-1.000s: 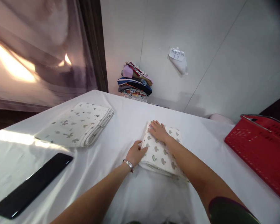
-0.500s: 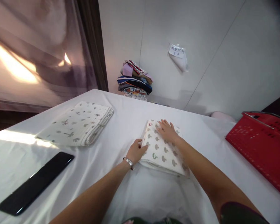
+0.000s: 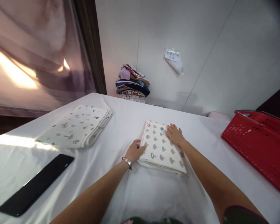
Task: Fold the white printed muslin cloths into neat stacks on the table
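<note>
A folded white cloth (image 3: 162, 144) printed with grey mushrooms and a few coloured ones lies on the white-covered table in front of me. My left hand (image 3: 134, 151), with a silver bracelet at the wrist, holds its left edge. The thumb rests on top and the other fingers are partly hidden along the side. Flat on the cloth's far right part lies my right hand (image 3: 175, 135), its fingers stretched out and slightly spread.
Another folded printed cloth (image 3: 74, 126) lies at the left, beyond a long black glossy object (image 3: 37, 185). A red plastic basket (image 3: 259, 143) stands at the right. Past the table's far edge is a stack of folded fabrics (image 3: 133, 82) by the wall.
My right hand has slid rightward over the mushroom cloth, uncovering a blue mushroom print. My left hand keeps its place at the left edge. The view has shifted slightly.
</note>
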Available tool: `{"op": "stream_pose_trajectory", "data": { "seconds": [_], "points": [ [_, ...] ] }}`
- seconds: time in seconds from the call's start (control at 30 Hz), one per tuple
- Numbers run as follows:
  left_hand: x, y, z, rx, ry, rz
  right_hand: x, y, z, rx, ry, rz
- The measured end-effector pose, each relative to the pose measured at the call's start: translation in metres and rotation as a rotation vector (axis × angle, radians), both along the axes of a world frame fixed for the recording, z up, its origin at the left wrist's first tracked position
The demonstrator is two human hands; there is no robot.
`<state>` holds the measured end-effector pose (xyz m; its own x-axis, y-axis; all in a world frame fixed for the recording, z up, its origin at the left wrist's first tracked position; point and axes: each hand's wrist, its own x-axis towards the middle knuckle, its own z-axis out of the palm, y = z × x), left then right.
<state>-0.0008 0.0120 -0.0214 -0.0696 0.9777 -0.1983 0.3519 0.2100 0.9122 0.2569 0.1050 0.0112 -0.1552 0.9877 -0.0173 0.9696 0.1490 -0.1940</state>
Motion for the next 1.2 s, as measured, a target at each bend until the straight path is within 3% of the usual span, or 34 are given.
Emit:
{"op": "stream_pose_trajectory", "data": {
  "seconds": [0.2, 0.37, 0.47, 0.6, 0.8, 0.97, 1.2],
  "points": [
    [0.001, 0.001, 0.001, -0.013, -0.002, -0.025, 0.016, -0.023, -0.018, -0.002, 0.049, -0.028],
    [0.001, 0.000, 0.005, -0.016, -0.010, -0.034, 0.014, -0.023, -0.014, -0.032, 0.168, -0.037],
    [0.001, -0.001, 0.007, -0.017, 0.017, -0.035, 0.016, -0.037, -0.011, -0.031, 0.386, -0.158],
    [0.001, 0.000, 0.004, -0.006, 0.036, -0.035, 0.024, -0.076, -0.013, -0.067, 0.771, -0.363],
    [0.001, 0.002, 0.001, 0.004, 0.051, -0.036, 0.028, -0.133, -0.010, -0.121, 1.121, -0.478],
    [0.001, 0.002, 0.003, -0.014, 0.044, -0.033, 0.024, -0.158, -0.007, -0.147, 1.078, -0.487],
    [0.001, 0.002, 0.011, -0.047, 0.073, -0.048, 0.024, -0.165, -0.019, -0.069, 0.843, -0.441]
  ]
}}
